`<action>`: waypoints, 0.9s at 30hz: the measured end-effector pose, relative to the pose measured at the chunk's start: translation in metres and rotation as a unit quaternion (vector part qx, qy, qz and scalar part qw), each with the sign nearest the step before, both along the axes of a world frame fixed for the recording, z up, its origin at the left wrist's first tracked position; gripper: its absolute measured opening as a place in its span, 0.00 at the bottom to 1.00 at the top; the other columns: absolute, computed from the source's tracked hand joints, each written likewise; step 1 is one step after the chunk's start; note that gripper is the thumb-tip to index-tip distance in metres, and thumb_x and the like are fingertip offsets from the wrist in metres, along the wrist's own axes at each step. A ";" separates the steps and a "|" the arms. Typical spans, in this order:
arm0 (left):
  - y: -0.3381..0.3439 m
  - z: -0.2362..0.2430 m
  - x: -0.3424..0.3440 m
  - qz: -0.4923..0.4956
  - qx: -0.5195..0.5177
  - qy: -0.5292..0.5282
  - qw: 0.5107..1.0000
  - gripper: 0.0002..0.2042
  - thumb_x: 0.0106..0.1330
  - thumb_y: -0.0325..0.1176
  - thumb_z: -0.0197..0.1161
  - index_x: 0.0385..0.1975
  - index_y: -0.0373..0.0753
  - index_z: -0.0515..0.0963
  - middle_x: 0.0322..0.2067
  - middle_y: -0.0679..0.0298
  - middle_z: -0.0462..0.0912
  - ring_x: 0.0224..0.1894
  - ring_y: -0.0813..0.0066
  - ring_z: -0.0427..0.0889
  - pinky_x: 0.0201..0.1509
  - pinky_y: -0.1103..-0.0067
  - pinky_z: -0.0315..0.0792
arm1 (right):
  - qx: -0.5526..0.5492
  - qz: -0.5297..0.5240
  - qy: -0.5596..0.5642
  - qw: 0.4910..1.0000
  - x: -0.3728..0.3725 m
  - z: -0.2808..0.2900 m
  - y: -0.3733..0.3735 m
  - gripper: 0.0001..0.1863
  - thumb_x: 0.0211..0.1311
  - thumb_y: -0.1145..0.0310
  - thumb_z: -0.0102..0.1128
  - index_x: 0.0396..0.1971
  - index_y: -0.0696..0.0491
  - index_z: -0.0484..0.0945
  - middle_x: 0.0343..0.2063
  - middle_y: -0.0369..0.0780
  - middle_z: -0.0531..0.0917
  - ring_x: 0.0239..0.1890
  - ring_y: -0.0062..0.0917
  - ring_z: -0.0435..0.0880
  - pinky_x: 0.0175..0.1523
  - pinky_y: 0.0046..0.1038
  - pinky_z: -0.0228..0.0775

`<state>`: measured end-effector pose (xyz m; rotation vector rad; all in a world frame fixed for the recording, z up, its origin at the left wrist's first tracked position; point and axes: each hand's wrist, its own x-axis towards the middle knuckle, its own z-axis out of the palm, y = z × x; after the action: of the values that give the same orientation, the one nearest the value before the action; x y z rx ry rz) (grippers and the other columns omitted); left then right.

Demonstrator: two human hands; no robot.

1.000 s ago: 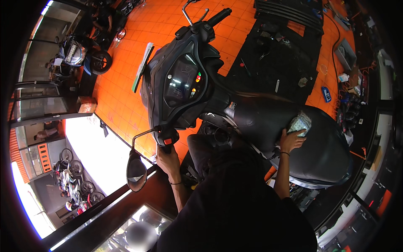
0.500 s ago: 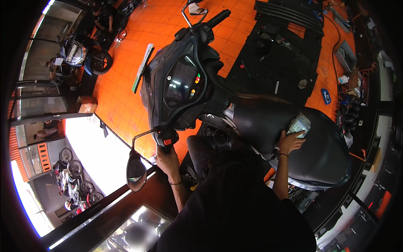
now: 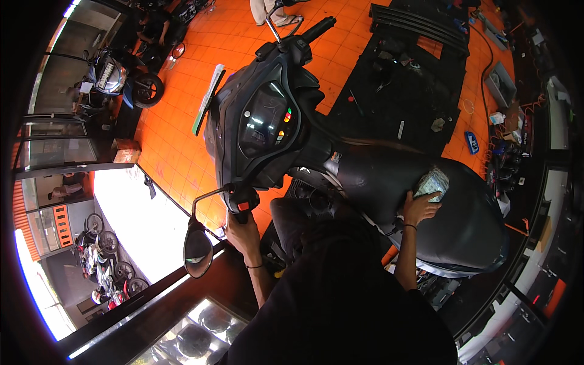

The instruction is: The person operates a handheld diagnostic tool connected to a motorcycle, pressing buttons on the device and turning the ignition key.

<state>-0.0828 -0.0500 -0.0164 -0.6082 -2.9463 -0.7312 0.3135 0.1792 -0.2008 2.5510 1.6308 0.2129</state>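
A black scooter stands before me, its dashboard (image 3: 267, 125) lit with a few coloured lamps. My left hand (image 3: 243, 235) is wrapped round the left handlebar grip, just below a switch housing (image 3: 244, 201) with an orange-red button. On the black seat (image 3: 371, 176), my right hand (image 3: 421, 208) closes round a small pale, greenish-grey bundle (image 3: 432, 183) that looks wrapped in clear plastic. What lies inside the bundle cannot be made out. The left mirror (image 3: 198, 249) sticks out beside my left hand.
Beyond the scooter lies a black lift platform (image 3: 395, 103) on orange tiles, with a blue object (image 3: 472, 142) and a grey bin (image 3: 502, 84) to its right. Another person's legs (image 3: 266, 11) show at the top. A parked motorcycle (image 3: 115, 79) stands far left; a glass-topped case (image 3: 188, 334) is near left.
The other person's legs at the top have come further into view. Both my hands keep practically the same places, the right one still on the bundle.
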 end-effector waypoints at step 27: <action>-0.001 -0.001 0.001 0.004 0.010 -0.013 1.000 0.16 0.59 0.36 0.71 0.42 0.32 0.82 0.32 0.46 0.86 0.38 0.45 0.87 0.41 0.59 0.77 | -0.009 -0.003 -0.016 1.000 0.002 -0.002 0.005 0.68 0.52 0.35 0.70 0.78 0.60 0.39 0.65 0.70 0.59 0.64 0.57 0.70 0.66 0.50 0.63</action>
<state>-0.0821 -0.0510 -0.0172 -0.5898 -2.9588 -0.7719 0.3154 0.1843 -0.2028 2.5253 1.6055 0.2371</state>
